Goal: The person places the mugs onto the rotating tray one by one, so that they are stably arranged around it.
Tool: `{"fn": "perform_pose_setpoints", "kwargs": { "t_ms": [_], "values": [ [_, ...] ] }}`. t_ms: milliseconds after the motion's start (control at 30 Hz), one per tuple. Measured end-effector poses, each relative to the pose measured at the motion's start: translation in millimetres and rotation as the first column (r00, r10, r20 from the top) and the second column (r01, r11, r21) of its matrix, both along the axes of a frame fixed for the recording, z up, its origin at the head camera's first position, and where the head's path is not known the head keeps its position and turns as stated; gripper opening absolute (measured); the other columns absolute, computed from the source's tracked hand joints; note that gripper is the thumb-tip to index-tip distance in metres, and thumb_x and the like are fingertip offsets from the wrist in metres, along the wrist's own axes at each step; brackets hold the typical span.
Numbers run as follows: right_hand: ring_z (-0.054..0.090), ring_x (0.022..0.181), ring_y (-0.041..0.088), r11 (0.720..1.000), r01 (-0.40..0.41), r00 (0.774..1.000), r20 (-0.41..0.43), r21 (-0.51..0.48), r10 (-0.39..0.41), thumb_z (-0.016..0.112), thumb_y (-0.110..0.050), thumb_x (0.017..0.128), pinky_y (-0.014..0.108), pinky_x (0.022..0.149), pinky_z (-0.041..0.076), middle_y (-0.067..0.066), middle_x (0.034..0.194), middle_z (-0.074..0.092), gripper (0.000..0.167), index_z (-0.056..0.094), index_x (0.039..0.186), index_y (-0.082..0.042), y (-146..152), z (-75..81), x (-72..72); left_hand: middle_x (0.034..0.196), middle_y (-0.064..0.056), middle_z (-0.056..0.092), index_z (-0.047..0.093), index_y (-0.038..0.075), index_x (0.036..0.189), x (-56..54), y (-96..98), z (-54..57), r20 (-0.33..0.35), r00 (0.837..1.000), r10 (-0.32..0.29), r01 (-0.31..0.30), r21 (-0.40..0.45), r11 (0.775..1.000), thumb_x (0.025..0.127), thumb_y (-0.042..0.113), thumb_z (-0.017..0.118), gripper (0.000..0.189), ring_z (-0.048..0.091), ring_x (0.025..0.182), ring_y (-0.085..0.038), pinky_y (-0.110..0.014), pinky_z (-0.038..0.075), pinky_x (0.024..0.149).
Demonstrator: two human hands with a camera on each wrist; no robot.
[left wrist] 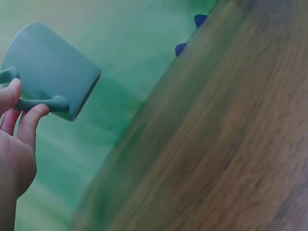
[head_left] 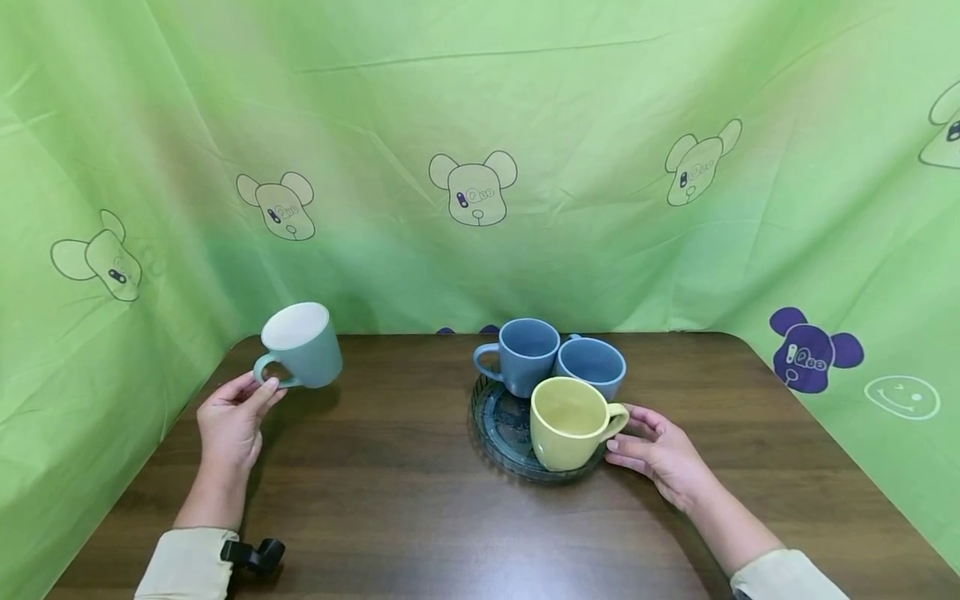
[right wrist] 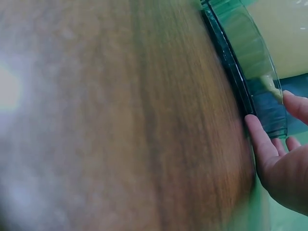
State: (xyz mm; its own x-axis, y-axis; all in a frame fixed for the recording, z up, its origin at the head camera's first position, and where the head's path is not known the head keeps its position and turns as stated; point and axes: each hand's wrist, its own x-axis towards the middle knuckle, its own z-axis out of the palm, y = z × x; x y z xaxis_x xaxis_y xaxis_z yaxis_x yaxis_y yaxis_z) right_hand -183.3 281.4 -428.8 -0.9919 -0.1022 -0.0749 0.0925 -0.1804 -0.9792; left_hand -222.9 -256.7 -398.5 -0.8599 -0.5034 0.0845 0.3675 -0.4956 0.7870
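Note:
My left hand [head_left: 236, 417] pinches the handle of a teal mug [head_left: 318, 358] with a white inside. The mug hangs tilted above the table's far left, and its handle also shows between the fingers in the left wrist view. At the right side of a dark clear glass plate [head_left: 498, 433], my right hand [head_left: 663, 454] grips the rim between thumb and fingers. On the plate stand a yellow mug [head_left: 562, 442], handle toward the right hand, a blue mug [head_left: 528, 354] with its handle to the left, and another blue mug [head_left: 592, 362], partly hidden by the yellow one.
Everything stands on a brown wooden table [head_left: 405, 517]. A green cloth [head_left: 480, 267] with cartoon bear heads hangs behind and on both sides. A black strap mount [head_left: 255, 554] sits at the left sleeve.

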Motion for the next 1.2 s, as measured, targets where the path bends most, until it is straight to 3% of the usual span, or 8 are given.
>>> {"fn": "perform_pose_setpoints", "kwargs": {
  "t_ms": [133, 267, 500, 900, 1200],
  "values": [
    [0.069, 0.091, 0.019, 1.0, -0.006, 1.0, 0.007, 0.028, 0.006, 0.063, 0.014, 0.086, 0.042, 0.085, 0.058, 0.006, 0.119, 0.049, 0.075, 0.019, 0.147, 0.01, -1, 1.3, 1.1, 0.077, -0.014, 0.065, 0.072, -0.011, 0.094, 0.5, 5.6, -0.2, -0.032, 0.999, -0.028, 0.028, -0.009, 1.0, 0.077, -0.024, 0.066, 0.022, 0.069, 0.064, -0.018, -0.03, 0.06, 0.063],
    [0.068, 0.093, 0.017, 0.999, -0.015, 1.0, 0.015, 0.031, 0.014, 0.062, 0.015, 0.086, 0.042, 0.086, 0.057, 0.008, 0.122, 0.046, 0.08, 0.012, 0.149, 0.012, -2, 1.8, 2.6, 0.075, -0.013, 0.066, 0.074, -0.007, 0.088, 1.9, 11.7, -1.0, -0.076, 0.995, -0.066, 0.065, -0.015, 0.998, 0.079, -0.028, 0.061, 0.026, 0.069, 0.064, -0.018, -0.031, 0.06, 0.062],
    [0.067, 0.094, 0.018, 0.999, -0.016, 1.0, 0.002, 0.051, 0.016, 0.063, 0.013, 0.087, 0.041, 0.085, 0.058, 0.01, 0.12, 0.049, 0.073, 0.02, 0.145, 0.014, -2, 3.1, 5.6, 0.076, -0.013, 0.067, 0.075, -0.005, 0.086, 3.3, 22.9, -1.3, -0.076, 0.989, -0.129, 0.126, -0.043, 0.991, 0.073, -0.022, 0.073, 0.021, 0.07, 0.066, -0.019, -0.033, 0.061, 0.065],
    [0.067, 0.09, 0.018, 0.999, 0.015, 1.0, 0.01, 0.051, -0.016, 0.063, 0.015, 0.084, 0.042, 0.084, 0.058, 0.012, 0.113, 0.053, 0.061, 0.031, 0.135, 0.015, -5, 6.1, 10.6, 0.075, -0.008, 0.068, 0.077, 0.001, 0.085, 2.4, 43.8, -3.8, -0.095, 0.967, -0.236, 0.221, -0.146, 0.964, 0.08, -0.029, 0.058, 0.035, 0.07, 0.065, -0.016, -0.029, 0.061, 0.065],
    [0.068, 0.089, 0.018, 0.999, 0.011, 1.0, -0.016, 0.044, -0.01, 0.062, 0.017, 0.083, 0.036, 0.085, 0.058, 0.011, 0.107, 0.056, 0.059, 0.031, 0.133, 0.018, -3, 5.9, 10.1, 0.074, -0.006, 0.066, 0.077, 0.006, 0.083, 0.2, 58.0, -1.7, -0.058, 0.96, -0.275, 0.26, -0.193, 0.946, 0.081, -0.026, 0.06, 0.036, 0.068, 0.063, -0.013, -0.029, 0.061, 0.066]
  ]
}}
